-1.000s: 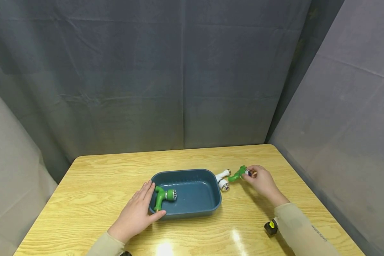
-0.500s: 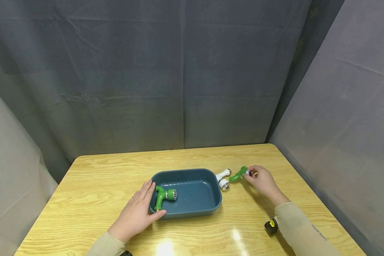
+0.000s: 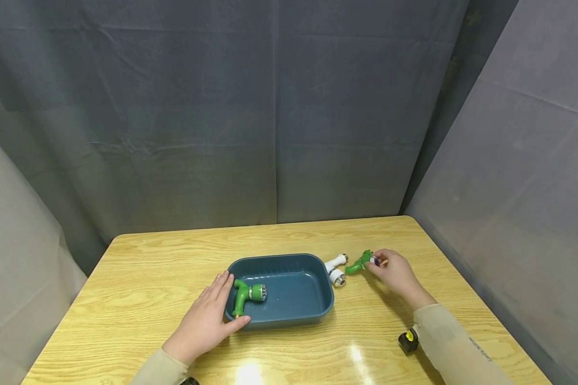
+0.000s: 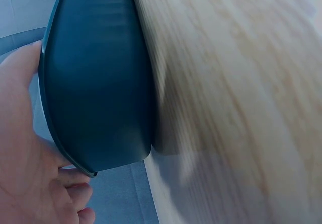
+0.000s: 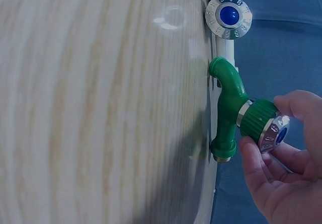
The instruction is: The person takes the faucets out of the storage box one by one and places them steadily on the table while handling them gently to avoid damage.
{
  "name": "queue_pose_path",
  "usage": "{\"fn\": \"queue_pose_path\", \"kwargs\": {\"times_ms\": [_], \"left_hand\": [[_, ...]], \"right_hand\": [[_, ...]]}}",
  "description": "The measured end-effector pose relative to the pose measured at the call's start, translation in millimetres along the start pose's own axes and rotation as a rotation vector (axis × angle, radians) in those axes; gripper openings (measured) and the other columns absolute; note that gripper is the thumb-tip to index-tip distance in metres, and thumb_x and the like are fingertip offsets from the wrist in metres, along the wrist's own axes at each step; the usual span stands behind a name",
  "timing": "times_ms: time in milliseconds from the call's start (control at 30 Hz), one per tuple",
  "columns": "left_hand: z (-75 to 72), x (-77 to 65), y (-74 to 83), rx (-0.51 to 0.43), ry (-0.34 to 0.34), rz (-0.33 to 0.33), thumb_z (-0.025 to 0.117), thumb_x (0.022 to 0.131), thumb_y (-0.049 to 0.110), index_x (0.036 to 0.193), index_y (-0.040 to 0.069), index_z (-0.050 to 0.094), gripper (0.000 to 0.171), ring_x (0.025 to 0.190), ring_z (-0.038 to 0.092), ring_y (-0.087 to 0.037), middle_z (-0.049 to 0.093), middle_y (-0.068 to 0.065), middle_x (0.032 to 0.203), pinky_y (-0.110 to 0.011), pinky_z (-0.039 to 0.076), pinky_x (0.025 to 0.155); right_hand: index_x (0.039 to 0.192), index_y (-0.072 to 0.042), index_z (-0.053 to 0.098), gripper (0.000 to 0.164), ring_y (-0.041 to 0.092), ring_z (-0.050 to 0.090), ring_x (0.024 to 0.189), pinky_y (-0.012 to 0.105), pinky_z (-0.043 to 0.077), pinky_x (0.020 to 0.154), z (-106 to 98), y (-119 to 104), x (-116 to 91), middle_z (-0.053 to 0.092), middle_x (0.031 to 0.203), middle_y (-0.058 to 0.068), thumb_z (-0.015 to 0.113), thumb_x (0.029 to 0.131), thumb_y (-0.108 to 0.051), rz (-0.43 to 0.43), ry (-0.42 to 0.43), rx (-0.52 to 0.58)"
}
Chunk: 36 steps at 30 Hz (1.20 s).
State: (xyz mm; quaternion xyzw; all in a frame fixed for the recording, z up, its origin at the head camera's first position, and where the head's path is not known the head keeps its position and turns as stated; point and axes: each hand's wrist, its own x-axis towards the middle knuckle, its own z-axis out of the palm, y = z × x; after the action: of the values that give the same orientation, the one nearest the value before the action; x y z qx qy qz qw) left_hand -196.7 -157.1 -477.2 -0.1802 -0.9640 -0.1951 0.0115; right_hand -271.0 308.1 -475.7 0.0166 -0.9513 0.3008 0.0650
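Observation:
A dark blue plastic basin [image 3: 289, 322] stands on the table, with a green tap [image 3: 241, 298] lying inside at its left end. My left hand [image 3: 207, 318] rests on the basin's left rim, fingers straight along it and thumb at the front edge; the left wrist view has the hand [image 4: 30, 148] against the rim. To the right of the basin, my right hand [image 3: 394, 272] pinches the knob of a second green tap [image 3: 360, 263]. In the right wrist view, thumb and fingers grip its ribbed green knob [image 5: 259, 119], which has a silver, blue-centred cap.
A white tap [image 3: 336, 267] with a silver knob lies against the basin's right end, left of the held green tap. The wooden table [image 3: 164, 272] has grey curtains [image 3: 270, 133] behind it and at both sides.
The green tap in my right hand has shifted very slightly to the right, away from the white tap. My left hand and the basin look almost unchanged.

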Motion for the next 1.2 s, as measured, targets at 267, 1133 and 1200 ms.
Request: {"fn": "queue_pose_path", "kwargs": {"times_ms": [267,1133,1200], "left_hand": [[-0.3,-0.2,0.5,-0.001,0.001,-0.002,0.066,0.092,0.065,0.163,0.002,0.024,0.104,0.158,0.021,-0.037,0.022,-0.018,0.171,-0.058,0.026,0.126],[0.4,-0.2,1.1,-0.008,0.001,0.002,0.066,0.092,0.065,0.163,0.002,0.024,0.104,0.158,0.021,-0.036,0.021,-0.018,0.171,-0.058,0.026,0.126],[0.8,-0.2,1.1,-0.007,0.001,0.001,0.066,0.092,0.065,0.163,0.002,0.024,0.104,0.158,0.021,-0.036,0.021,-0.018,0.171,-0.058,0.026,0.126]], "right_hand": [[0.114,0.002,0.065,0.032,0.024,0.062,0.089,0.033,0.05,0.069,-2.1,-0.2,-1.7,0.065,0.096,0.01,0.072,0.097,-0.025,0.021,-0.049,-0.027],[0.105,0.001,0.057,0.034,0.019,0.053,0.074,0.031,0.044,0.061,-0.6,4.9,-4.4,0.058,0.087,0.008,0.076,0.093,-0.023,0.06,-0.188,-0.053],[0.105,0.001,0.056,0.034,0.019,0.053,0.074,0.031,0.044,0.061,-0.3,5.1,-4.8,0.058,0.088,0.008,0.077,0.092,-0.024,0.061,-0.191,-0.053]]}}
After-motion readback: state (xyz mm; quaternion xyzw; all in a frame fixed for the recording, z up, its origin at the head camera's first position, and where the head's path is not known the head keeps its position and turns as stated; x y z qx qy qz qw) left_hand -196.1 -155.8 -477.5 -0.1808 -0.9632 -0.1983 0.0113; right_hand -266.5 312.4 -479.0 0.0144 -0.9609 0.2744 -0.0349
